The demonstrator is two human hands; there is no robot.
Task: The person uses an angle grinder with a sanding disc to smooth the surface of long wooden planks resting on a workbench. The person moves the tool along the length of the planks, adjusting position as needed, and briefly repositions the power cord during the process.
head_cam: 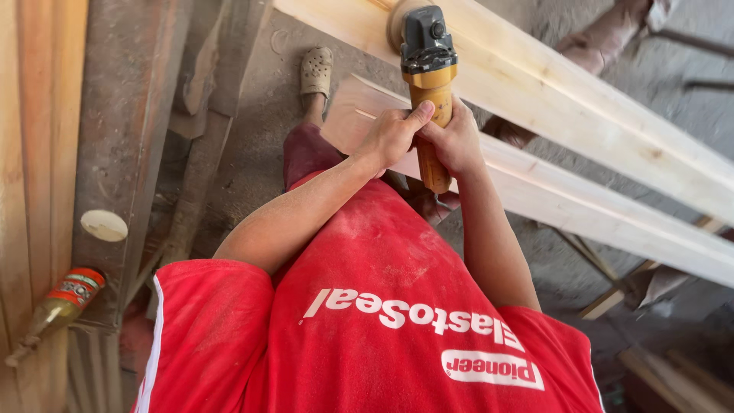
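Both of my hands grip the yellow body of an angle grinder (430, 84). My left hand (390, 136) wraps it from the left and my right hand (457, 141) from the right, thumbs meeting on top. The grinder's black head points away from me, and its round sanding disc (397, 23) rests on a long pale wooden plank (581, 107). A second pale plank (596, 210) runs parallel just below it, under my hands. My red shirt (382, 321) fills the bottom of the view.
My sandalled foot (316, 70) stands on the dusty concrete floor. At left are upright wooden boards (34, 153), a rusty metal beam (122, 115) with a round pale disc (104, 226) on it, and a bottle with a red label (65, 298). Wood scraps (657, 359) lie at lower right.
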